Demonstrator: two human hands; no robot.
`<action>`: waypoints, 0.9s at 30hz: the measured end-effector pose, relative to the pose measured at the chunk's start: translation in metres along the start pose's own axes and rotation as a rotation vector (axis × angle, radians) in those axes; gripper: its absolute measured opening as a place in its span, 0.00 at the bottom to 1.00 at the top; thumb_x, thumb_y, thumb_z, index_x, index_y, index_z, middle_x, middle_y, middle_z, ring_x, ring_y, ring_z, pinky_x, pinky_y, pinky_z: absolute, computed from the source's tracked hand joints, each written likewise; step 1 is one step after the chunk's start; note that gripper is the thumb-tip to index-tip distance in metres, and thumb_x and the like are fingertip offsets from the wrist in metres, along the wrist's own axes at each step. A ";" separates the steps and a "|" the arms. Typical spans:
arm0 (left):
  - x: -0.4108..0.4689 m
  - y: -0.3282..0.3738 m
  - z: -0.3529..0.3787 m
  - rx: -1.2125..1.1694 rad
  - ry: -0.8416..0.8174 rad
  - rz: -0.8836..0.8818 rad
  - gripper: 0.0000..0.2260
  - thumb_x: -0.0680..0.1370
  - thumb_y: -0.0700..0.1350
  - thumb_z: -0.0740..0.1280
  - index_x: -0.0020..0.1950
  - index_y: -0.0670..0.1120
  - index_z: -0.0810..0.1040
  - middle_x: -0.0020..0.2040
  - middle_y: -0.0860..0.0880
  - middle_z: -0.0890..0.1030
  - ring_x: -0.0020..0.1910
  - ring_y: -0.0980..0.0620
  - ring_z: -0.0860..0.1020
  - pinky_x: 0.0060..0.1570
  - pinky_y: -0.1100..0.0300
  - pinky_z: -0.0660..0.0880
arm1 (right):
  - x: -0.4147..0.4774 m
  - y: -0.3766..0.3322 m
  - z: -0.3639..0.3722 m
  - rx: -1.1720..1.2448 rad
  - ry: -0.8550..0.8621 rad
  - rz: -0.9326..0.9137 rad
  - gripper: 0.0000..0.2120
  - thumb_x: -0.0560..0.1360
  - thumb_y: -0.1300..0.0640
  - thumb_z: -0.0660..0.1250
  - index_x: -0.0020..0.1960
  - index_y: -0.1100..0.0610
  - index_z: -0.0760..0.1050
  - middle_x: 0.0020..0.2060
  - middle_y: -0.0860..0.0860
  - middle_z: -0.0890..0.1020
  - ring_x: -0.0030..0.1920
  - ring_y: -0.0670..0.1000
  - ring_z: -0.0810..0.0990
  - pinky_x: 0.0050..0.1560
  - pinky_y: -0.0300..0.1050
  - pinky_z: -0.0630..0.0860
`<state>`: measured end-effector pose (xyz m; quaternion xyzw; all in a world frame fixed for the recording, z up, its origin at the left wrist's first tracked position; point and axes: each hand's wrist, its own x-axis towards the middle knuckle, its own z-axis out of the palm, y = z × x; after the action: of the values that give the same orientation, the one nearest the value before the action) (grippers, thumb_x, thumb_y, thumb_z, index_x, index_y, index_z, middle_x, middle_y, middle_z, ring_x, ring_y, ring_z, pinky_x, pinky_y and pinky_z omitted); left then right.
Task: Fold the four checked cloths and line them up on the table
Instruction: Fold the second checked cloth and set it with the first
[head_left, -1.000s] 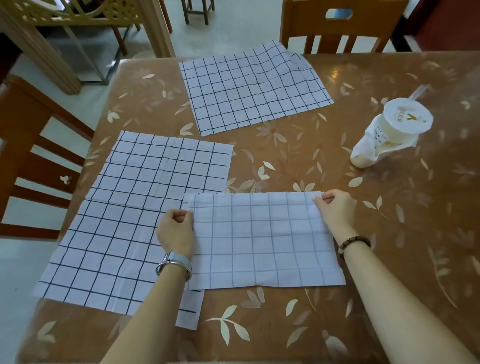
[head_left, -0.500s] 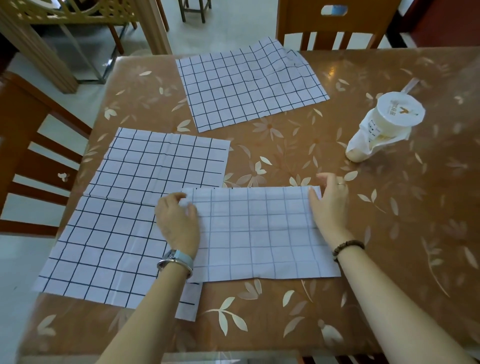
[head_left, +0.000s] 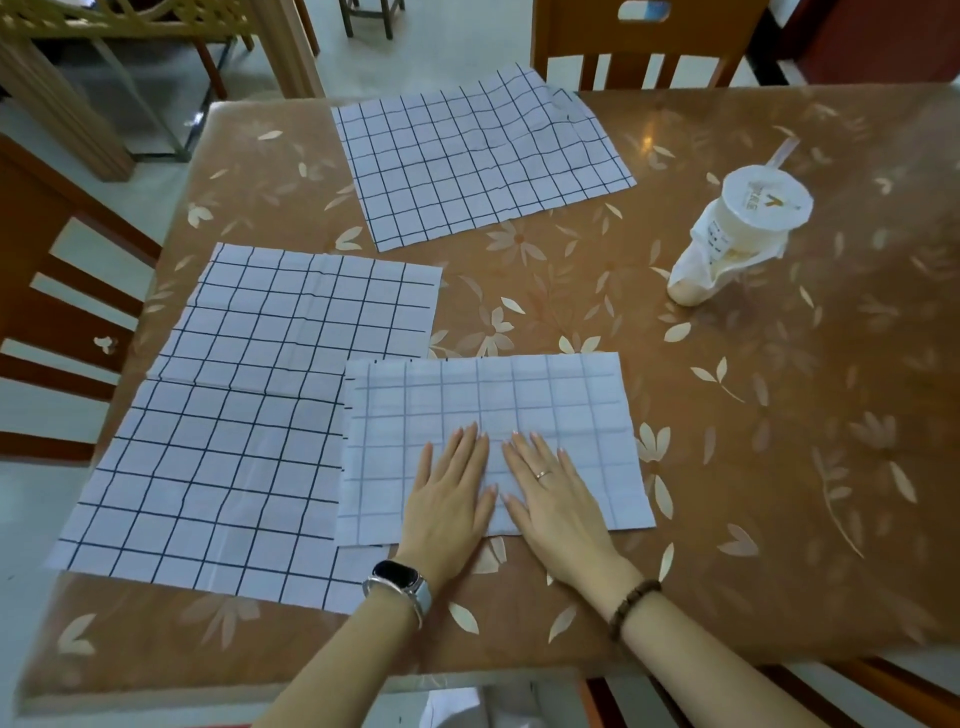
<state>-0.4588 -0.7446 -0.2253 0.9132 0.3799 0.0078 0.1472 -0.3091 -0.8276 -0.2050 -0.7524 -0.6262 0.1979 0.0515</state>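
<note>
At the near edge two bare forearms reach in, a silver-banded smartwatch (head_left: 400, 579) on the left wrist and a dark wooden bead bracelet (head_left: 634, 600) on the right. The left hand (head_left: 449, 499) and the right hand (head_left: 553, 493) lie side by side, palms down and fingers straight, spread flat on the near half of the folded white checked cloth (head_left: 545, 400) — thumbs almost touching, a thin ring (head_left: 543, 474) on the right hand. That cloth, its grid faint, lies in the near middle of the glossy brown leaf-patterned worktop (head_left: 779, 467), and its left edge overlaps the near-left flat checked cloth (head_left: 208, 467). Just behind that one lies the second flat checked cloth (head_left: 311, 312); whether their edges overlap I cannot tell. To the right, well apart from every cloth, one white sealed plastic drink cup (head_left: 748, 228) stands in a thin white bag. Farthest lies the creased checked cloth (head_left: 478, 156), one corner turned over — four cloths in all, one folded and three open. A brown wooden chair (head_left: 644, 47) stands at the far side, a second chair (head_left: 52, 291) at the left, and a third chair (head_left: 883, 691) shows at the near right corner.
</note>
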 end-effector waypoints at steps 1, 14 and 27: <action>0.000 -0.002 0.002 0.014 -0.013 0.009 0.27 0.83 0.56 0.49 0.79 0.45 0.59 0.79 0.47 0.60 0.78 0.49 0.58 0.74 0.47 0.51 | 0.001 0.004 0.003 -0.031 0.005 0.004 0.30 0.81 0.41 0.41 0.80 0.50 0.45 0.79 0.45 0.46 0.79 0.47 0.43 0.76 0.45 0.37; -0.017 -0.038 -0.001 0.063 -0.032 -0.049 0.32 0.82 0.63 0.46 0.81 0.47 0.50 0.81 0.49 0.51 0.80 0.50 0.48 0.77 0.48 0.46 | -0.016 0.045 -0.001 -0.145 0.013 0.121 0.34 0.78 0.35 0.38 0.79 0.50 0.36 0.78 0.47 0.38 0.78 0.48 0.35 0.77 0.48 0.36; -0.034 -0.067 -0.016 0.008 -0.009 -0.088 0.35 0.80 0.65 0.48 0.81 0.46 0.50 0.81 0.48 0.49 0.80 0.50 0.47 0.78 0.51 0.43 | -0.028 0.061 -0.014 -0.120 0.008 0.197 0.36 0.80 0.35 0.42 0.79 0.52 0.36 0.78 0.50 0.37 0.77 0.49 0.34 0.77 0.47 0.35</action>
<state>-0.5314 -0.7196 -0.2255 0.8963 0.4190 -0.0043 0.1456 -0.2523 -0.8654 -0.2057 -0.8127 -0.5599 0.1609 -0.0109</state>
